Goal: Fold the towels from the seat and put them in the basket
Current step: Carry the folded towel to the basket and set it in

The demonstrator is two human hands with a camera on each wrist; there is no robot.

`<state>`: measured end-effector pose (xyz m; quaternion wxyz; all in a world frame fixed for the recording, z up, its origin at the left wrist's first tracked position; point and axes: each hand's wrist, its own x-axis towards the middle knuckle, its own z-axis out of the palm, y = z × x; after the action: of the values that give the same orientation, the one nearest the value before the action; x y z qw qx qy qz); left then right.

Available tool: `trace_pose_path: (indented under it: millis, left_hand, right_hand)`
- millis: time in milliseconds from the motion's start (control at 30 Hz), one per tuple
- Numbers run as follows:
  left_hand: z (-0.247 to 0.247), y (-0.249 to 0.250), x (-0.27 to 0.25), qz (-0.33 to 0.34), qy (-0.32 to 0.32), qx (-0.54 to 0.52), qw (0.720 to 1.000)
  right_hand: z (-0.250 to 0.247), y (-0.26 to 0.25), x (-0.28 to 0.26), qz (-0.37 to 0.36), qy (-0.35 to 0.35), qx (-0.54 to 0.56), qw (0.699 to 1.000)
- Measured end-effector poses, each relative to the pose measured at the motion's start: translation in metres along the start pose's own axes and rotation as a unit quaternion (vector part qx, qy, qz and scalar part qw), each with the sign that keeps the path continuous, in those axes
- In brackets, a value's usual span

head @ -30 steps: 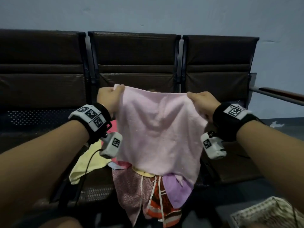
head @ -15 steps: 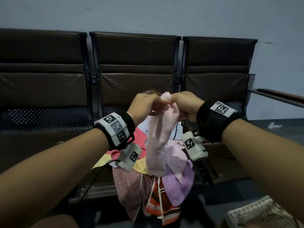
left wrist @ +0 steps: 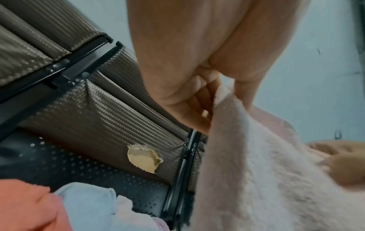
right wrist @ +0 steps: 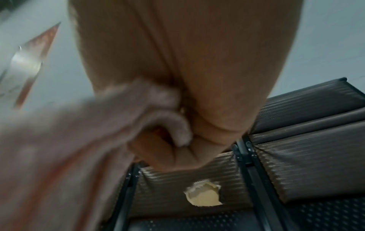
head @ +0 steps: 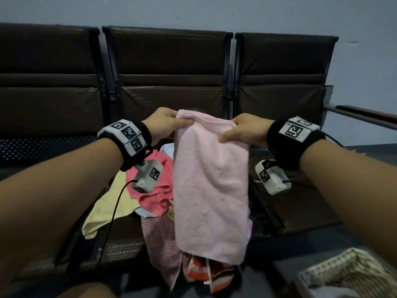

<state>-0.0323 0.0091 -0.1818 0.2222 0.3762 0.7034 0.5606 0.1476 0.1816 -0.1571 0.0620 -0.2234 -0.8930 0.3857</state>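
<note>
Brown padded seats (head: 167,67) run in a row along the wall. At nine o'clock of the heap on the middle seat lies a yellow towel (head: 107,209), then a coral towel (head: 154,190). The left hand (head: 164,123) pinches one top corner of the pink towel (head: 210,190) and the right hand (head: 245,130) pinches the other, so the cloth hangs doubled above the heap, covering most of it; only a mauve cloth (head: 161,244) and an orange-striped cloth (head: 202,272) peek out below. At five o'clock, the woven basket (head: 335,269) is cut off by the frame edge, something pale inside, hard to make out. Only the wrist views show a torn hole (left wrist: 143,158) in the backrest; the right wrist view is blurred.
</note>
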Motion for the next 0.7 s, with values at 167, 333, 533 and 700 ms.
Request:
trace_pose_path:
  millis: [167, 333, 533, 700]
  left_hand:
    - [0.003, -0.018, 0.047, 0.087, 0.101, 0.122, 0.983]
    - [0.003, -0.001, 0.082, 0.169, 0.156, 0.007, 0.973]
    - [0.000, -0.025, 0.061, 0.120, 0.070, -0.063, 0.988]
    - [0.022, -0.101, 0.007, -0.038, -0.028, 0.040, 0.998]
  right_hand:
    - [-0.006, 0.028, 0.049, -0.020, 0.163, -0.011, 0.986]
    - [-0.011, 0.027, 0.081, -0.115, 0.302, 0.058, 0.944]
    - [0.003, 0.051, 0.071, -0.132, 0.246, 0.100, 0.955]
    - [0.052, 0.105, 0.037, -0.050, 0.047, -0.002, 0.998]
